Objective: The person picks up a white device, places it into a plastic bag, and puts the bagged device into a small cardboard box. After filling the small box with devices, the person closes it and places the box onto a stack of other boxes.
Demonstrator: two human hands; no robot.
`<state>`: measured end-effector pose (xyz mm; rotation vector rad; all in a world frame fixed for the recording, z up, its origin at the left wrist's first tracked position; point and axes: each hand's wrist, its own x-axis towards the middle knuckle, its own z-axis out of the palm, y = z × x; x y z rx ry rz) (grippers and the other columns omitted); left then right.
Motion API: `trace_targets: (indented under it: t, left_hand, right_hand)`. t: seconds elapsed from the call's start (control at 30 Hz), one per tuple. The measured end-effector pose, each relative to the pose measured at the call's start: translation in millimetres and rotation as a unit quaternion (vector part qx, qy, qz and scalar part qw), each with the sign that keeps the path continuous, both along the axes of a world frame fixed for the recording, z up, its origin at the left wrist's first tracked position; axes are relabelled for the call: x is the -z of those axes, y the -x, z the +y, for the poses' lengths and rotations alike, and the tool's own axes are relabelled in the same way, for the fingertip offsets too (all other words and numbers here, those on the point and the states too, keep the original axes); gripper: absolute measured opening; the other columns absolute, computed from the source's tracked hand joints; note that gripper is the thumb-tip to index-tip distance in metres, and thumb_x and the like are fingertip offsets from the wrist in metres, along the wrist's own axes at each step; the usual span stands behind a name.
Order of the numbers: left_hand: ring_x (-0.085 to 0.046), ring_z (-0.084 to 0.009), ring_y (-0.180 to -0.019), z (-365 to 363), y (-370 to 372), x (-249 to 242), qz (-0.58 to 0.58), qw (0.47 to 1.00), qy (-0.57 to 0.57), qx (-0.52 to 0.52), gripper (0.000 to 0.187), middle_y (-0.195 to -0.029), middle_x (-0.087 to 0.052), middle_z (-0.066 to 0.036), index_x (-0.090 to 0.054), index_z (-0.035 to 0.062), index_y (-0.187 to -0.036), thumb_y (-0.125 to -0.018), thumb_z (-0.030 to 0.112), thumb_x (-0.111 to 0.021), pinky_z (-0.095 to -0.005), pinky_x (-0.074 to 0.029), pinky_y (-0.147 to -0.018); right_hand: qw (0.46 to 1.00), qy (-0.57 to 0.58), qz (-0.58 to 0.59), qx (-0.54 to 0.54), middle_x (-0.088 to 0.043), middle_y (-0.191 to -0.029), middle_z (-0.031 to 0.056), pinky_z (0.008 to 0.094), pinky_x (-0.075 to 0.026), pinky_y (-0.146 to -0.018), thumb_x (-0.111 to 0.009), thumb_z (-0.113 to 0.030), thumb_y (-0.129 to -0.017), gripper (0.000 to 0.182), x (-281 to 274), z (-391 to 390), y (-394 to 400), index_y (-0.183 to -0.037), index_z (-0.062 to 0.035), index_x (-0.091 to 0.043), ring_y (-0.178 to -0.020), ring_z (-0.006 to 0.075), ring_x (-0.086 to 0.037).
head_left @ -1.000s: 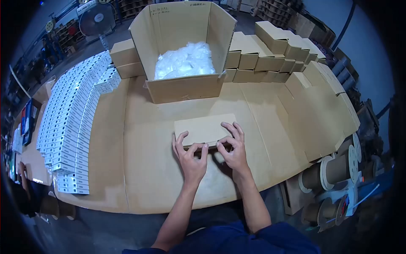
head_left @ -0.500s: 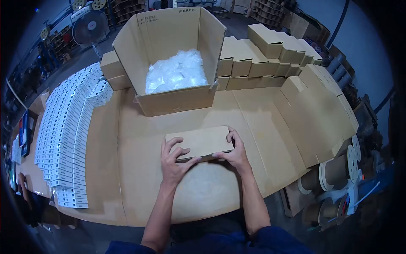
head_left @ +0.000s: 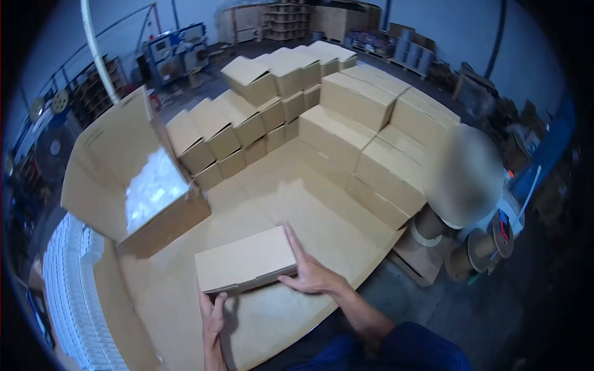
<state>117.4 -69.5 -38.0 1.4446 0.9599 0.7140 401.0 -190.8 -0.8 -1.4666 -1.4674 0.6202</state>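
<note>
A closed brown cardboard box (head_left: 246, 258) is held between my two hands over the cardboard-covered table (head_left: 185, 315). My left hand (head_left: 213, 315) grips its near left corner, thumb at the front edge and the other fingers mostly hidden behind the left end. Against the right end lies my right hand (head_left: 309, 272), fingers stretched along that side and thumb under the front edge. The lid is down and its front seam faces me.
A large open carton (head_left: 164, 226) with clear plastic packing inside stands at the left. Stacked brown boxes (head_left: 247, 127) line the back, and larger ones (head_left: 365, 148) the right. White small boxes (head_left: 68, 278) fill the left edge. Spools (head_left: 467, 253) sit beyond the right edge.
My view has swung to the right. The box, lower before, is now lifted and tilted, with my hands moved from its top and front to its two ends.
</note>
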Motion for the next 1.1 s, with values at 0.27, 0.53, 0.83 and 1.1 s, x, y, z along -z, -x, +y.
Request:
trace_targets:
  t: [0.27, 0.53, 0.83, 1.1]
  left_hand:
    - [-0.05, -0.041, -0.14, -9.2, -292.5, -158.9, -0.158, 0.86, -0.428, 0.228, 0.056, -0.15, -0.049, -0.027, -0.059, 0.0034, -0.137, -0.084, -0.005, -0.074, -0.0449, -0.045, -0.114]
    - [-0.051, -0.0416, -0.137, -9.1, -513.6, -191.8, -0.183, 0.744, -0.539, 0.349, 0.055, -0.145, -0.057, -0.021, -0.055, 0.0122, -0.144, -0.091, 0.002, -0.068, -0.0549, -0.035, -0.119]
    - [-0.038, -0.0394, -0.147, 21.7, -550.3, -184.8, -0.099, 0.676, -0.662, 0.307, 0.056, -0.151, -0.053, -0.014, -0.05, 0.0132, -0.147, -0.093, 0.007, -0.064, -0.0631, -0.02, -0.124]
    - [-0.048, -0.0379, -0.139, 23.9, -556.1, -177.2, -0.116, 0.696, -0.649, 0.285, 0.051, -0.148, -0.053, -0.018, -0.05, 0.0053, -0.144, -0.096, 0.01, -0.064, -0.0514, -0.035, -0.119]
  right_hand:
    - [0.918, -0.158, -0.043, 0.36, -0.033, -0.159, 0.0217, 0.0424, -0.027, -0.124, -0.086, -0.003, -0.074, 0.11, -118.4, -153.3, -149.8, -0.16, -0.0024, -0.017, -0.149, 0.033, -0.033]
    - [0.85, -0.218, -0.045, 0.477, -0.042, -0.146, 0.0176, 0.0416, -0.034, -0.119, -0.076, 0.008, -0.079, 0.089, -125.7, -177.4, -273.5, -0.153, -0.0081, -0.028, -0.139, 0.029, -0.043]
    - [0.828, -0.191, -0.124, 0.513, -0.039, -0.158, 0.0259, 0.0455, -0.031, -0.122, -0.074, 0.001, -0.086, 0.084, -120.3, -156.6, -313.7, -0.157, -0.0062, -0.031, -0.149, 0.0381, -0.037]
    - [0.761, -0.13, -0.233, 0.591, -0.035, -0.158, 0.0284, 0.0474, -0.028, -0.123, -0.068, -0.011, -0.096, 0.071, -108.4, -140.2, -298.0, -0.156, 0.0004, -0.03, -0.149, 0.0438, -0.033]
